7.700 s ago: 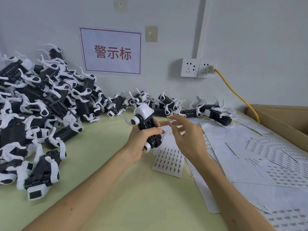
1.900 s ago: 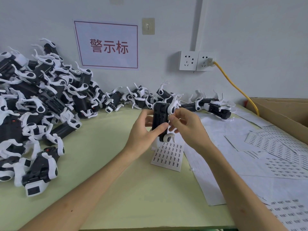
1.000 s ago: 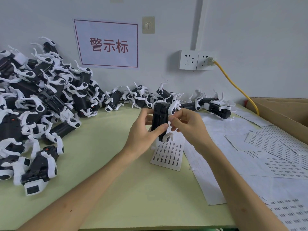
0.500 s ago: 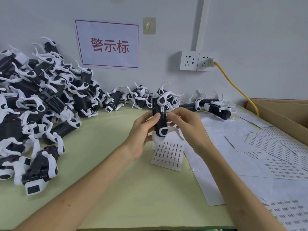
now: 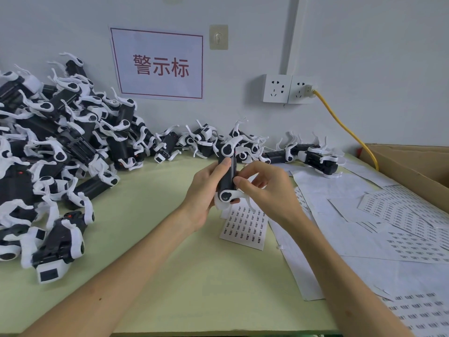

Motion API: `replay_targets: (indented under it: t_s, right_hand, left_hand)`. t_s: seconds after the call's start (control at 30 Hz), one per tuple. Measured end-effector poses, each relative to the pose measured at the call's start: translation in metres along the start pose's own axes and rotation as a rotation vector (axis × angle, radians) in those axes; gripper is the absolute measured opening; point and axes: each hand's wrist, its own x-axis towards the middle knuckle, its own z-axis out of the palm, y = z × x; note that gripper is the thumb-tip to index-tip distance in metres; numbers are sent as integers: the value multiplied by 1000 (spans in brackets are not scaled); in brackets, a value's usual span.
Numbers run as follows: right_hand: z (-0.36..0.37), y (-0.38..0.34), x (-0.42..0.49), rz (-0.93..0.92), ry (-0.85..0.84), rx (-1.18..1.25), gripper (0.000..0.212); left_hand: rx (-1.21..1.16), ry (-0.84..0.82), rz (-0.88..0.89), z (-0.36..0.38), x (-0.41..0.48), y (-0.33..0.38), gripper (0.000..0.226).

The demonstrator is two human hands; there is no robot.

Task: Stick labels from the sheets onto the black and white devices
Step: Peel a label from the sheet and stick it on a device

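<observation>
I hold one black and white device [image 5: 227,173] upright above the green table, its narrow black side towards me. My left hand [image 5: 205,190] grips its left side, thumb high on the body. My right hand [image 5: 264,190] pinches its right edge with thumb and forefinger. A small label sheet [image 5: 245,227] lies flat on the table just below the device. I cannot make out a label on the fingers.
A big heap of the same devices [image 5: 53,152] fills the left side and runs along the wall. Two more devices [image 5: 315,158] lie at the back right. Loose label sheets [image 5: 398,215] cover the right side beside a cardboard box [image 5: 413,166]. A yellow cable [image 5: 345,127] hangs from the wall socket.
The device has been turned in my hands from its broad face to its narrow side. My right thumb and forefinger have closed on its right edge.
</observation>
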Motion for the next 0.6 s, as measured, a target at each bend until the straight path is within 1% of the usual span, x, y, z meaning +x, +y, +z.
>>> replay_targets:
  t_s: [0.07, 0.2, 0.37, 0.6]
  right_hand:
    - [2, 0, -1, -13, -22, -32, 8]
    - [4, 1, -2, -39, -32, -29, 8]
    - [4, 2, -2, -46, -44, -34, 10]
    - [3, 4, -1, -43, -48, -41, 9]
  left_hand:
    - [28, 36, 12, 1, 0, -2, 59]
    - [54, 71, 17, 1, 0, -7, 45]
    - [59, 53, 16, 1, 0, -7, 33]
    - [60, 36, -10, 2, 0, -7, 23]
